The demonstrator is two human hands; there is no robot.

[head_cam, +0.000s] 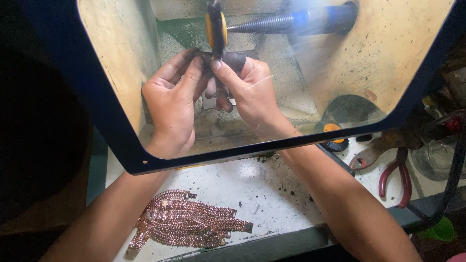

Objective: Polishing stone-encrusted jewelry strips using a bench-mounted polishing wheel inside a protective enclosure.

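Left hand: raised behind the clear shield, fingers curled together and pinched on a small dark piece that is shared with the other hand; the grip is kept close to the wheel so the piece can be steadied from both sides
Right hand: set against the left, thumb and forefinger closed on the same dark piece, the thumb tip pressed up near the wheel's lower edge; a thin pale thread or wire is seen across its back
Dark piece: held between both hands directly under the wheel, touching or almost touching it; what it is made of cannot be told, since fingers cover most of it
Wheel: a thin disc with orange faces and a dark rim, seen edge-on above the fingertips, mounted on a tapered threaded spindle that runs off to the right
Shield: a transparent pane in a dark blue frame, tilted between the head and the wheel; the hands are passed beneath its lower edge so that dust and grit are kept behind it
Housing: cream walls around the wheel, heavily speckled and greenish with residue
Chains: a heap of rose-coloured link chains laid at the front edge of the bench, between the forearms, within easy reach of the left hand
Pliers: red-handled, left at the right edge of the bench, well apart from the hands
Bench: white top, scattered with dark specks
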